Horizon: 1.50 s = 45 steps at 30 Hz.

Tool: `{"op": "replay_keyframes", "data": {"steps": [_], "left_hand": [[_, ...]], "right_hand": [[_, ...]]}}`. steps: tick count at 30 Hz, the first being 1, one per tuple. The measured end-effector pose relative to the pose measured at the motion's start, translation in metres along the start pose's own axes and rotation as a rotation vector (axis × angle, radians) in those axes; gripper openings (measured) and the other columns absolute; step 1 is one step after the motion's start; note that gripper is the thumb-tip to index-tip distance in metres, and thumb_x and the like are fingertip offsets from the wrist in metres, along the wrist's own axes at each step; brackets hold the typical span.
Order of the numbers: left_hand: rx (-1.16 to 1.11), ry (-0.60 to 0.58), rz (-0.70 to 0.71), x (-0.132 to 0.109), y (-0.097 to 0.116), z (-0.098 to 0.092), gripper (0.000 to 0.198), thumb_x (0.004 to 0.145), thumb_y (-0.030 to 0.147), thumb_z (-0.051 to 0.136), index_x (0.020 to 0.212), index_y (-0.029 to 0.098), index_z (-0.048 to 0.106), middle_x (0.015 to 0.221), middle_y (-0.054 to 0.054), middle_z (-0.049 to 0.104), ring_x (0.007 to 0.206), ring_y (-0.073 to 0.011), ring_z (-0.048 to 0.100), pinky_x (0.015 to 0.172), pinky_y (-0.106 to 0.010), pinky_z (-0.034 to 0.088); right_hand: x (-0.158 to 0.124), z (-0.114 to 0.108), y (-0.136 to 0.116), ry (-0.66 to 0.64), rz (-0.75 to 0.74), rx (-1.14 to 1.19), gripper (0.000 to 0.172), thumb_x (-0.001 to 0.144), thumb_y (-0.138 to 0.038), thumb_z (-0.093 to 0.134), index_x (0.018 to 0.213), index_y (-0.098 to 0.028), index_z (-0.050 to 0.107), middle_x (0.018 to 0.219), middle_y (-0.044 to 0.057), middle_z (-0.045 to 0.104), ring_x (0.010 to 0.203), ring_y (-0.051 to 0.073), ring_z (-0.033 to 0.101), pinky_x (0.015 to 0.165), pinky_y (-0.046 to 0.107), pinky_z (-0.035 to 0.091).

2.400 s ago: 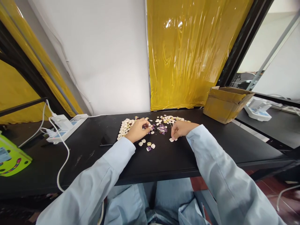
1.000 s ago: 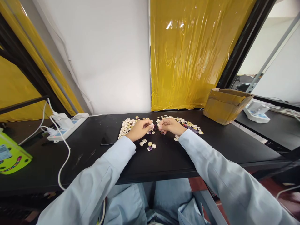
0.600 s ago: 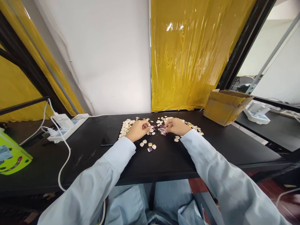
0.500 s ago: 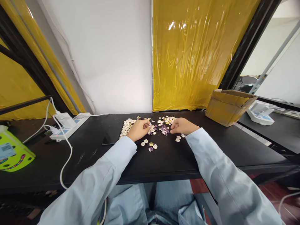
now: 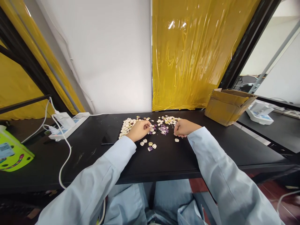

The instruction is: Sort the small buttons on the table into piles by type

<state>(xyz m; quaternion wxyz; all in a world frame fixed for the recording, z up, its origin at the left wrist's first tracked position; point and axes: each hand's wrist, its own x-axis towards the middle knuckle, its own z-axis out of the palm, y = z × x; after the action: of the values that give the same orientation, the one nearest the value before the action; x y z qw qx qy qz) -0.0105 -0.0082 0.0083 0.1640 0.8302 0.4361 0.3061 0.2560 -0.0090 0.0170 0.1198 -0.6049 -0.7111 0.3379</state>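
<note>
Pale Blue and Denim

Faded blue jeans (image 5: 173, 195) are worn. On either side of the jeans, a creased, pale blue left sleeve (image 5: 98, 175) and matching right sleeve (image 5: 222, 175) are seen, finished with cuffs (image 5: 126, 144).

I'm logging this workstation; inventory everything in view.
Tabletop: one, black, centre
Button-like pieces: many, white, yellow, purple, middle of tabletop
Glossy slab: one, black, left-centre
Power strips: at least two, white, left, right
Cardboard box: one, brown, rear right
Plastic curtains: at least two, yellow, rear, left
Wall panel: one, white, rear
Container: one, lime, left edge
Left hand: one, bare, among pieces
Right hand: one, bare, beside pieces
Sleeves: two, blue, forearms
</note>
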Motion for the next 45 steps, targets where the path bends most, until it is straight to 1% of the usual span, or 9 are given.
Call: {"op": "replay_keyframes", "data": {"steps": [8,12,16,19,24,27,32,38,45], "left_hand": [[-0.106,-0.033,0.077,-0.001,0.003,0.006,0.019,0.08,0.033,0.059,0.085,0.017,0.066,0.075,-0.002,0.066,0.068,-0.015,0.059,0.065,-0.027,0.046],[-0.189,-0.062,0.142,-0.003,0.008,0.009,0.019,0.082,0.032,0.058,0.089,0.017,0.066,0.08,-0.002,0.066,0.069,-0.0138,0.058,0.066,-0.025,0.045],[-0.191,-0.094,0.17,-0.003,0.012,0.008,0.018,0.085,0.03,0.053,0.086,0.017,0.065,0.078,-0.001,0.066,0.07,-0.0138,0.058,0.066,-0.025,0.044],[-0.166,-0.08,0.145,-0.001,0.01,0.005,0.019,0.086,0.031,0.052,0.083,0.018,0.064,0.076,-0.001,0.066,0.069,-0.0145,0.058,0.065,-0.026,0.044],[-0.007,-0.003,0.046,0.001,0.003,0.002,0.011,0.078,0.028,0.06,0.075,0.018,0.063,0.069,-0.001,0.063,0.065,-0.0151,0.058,0.062,-0.027,0.044],[0.038,-0.003,0.002,0.001,0.001,0.001,0.006,0.075,0.023,0.061,0.074,0.017,0.062,0.07,-0.001,0.064,0.064,-0.0152,0.057,0.061,-0.027,0.043],[0.058,0.008,-0.038,0.0,0.0,0.002,0.009,0.073,0.014,0.056,0.077,0.017,0.063,0.072,-0.001,0.065,0.064,-0.0144,0.056,0.061,-0.026,0.042],[0.058,0.01,-0.053,0.0,0.002,0.001,0.014,0.073,0.012,0.052,0.079,0.017,0.064,0.073,-0.001,0.064,0.065,-0.0139,0.056,0.061,-0.025,0.042],[0.044,0.034,0.013,0.0,0.003,0.003,0.01,0.074,0.015,0.055,0.079,0.016,0.064,0.073,-0.002,0.063,0.067,-0.0143,0.056,0.063,-0.026,0.042]], "right_hand": [[0.002,0.023,-0.028,0.119,-0.334,0.453,0.022,0.064,-0.03,0.075,0.068,-0.014,0.06,0.063,0.003,0.064,0.059,0.013,0.061,0.06,0.027,0.054],[0.006,0.039,-0.037,0.084,-0.422,0.528,0.029,0.061,-0.036,0.077,0.068,-0.014,0.06,0.061,0.0,0.059,0.055,0.01,0.055,0.055,0.025,0.05],[0.012,0.046,-0.038,0.028,-0.422,0.589,0.03,0.06,-0.037,0.076,0.07,-0.014,0.059,0.06,-0.002,0.057,0.053,0.009,0.053,0.052,0.024,0.046],[0.015,0.045,-0.035,0.065,-0.407,0.605,0.026,0.065,-0.036,0.071,0.07,-0.015,0.057,0.057,-0.002,0.056,0.05,0.009,0.052,0.052,0.023,0.045],[0.019,0.04,-0.028,0.215,-0.243,0.335,0.015,0.065,-0.024,0.07,0.066,-0.014,0.06,0.058,0.001,0.061,0.052,0.01,0.053,0.049,0.021,0.043],[0.016,0.032,-0.025,0.231,-0.145,0.162,0.01,0.063,-0.019,0.071,0.067,-0.014,0.062,0.062,0.002,0.065,0.057,0.012,0.057,0.052,0.021,0.044],[0.001,0.007,-0.015,0.116,-0.16,0.052,0.018,0.061,-0.025,0.075,0.073,-0.014,0.067,0.071,0.004,0.07,0.067,0.015,0.063,0.06,0.022,0.046],[-0.011,-0.004,-0.008,-0.162,-0.053,-0.102,0.027,0.05,-0.029,0.081,0.07,-0.017,0.068,0.06,0.0,0.065,0.056,0.013,0.057,0.051,0.023,0.042],[-0.006,0.009,-0.015,-0.062,-0.115,0.003,0.011,0.061,-0.022,0.073,0.069,-0.016,0.067,0.059,0.001,0.064,0.047,0.011,0.052,0.044,0.023,0.04]]}}
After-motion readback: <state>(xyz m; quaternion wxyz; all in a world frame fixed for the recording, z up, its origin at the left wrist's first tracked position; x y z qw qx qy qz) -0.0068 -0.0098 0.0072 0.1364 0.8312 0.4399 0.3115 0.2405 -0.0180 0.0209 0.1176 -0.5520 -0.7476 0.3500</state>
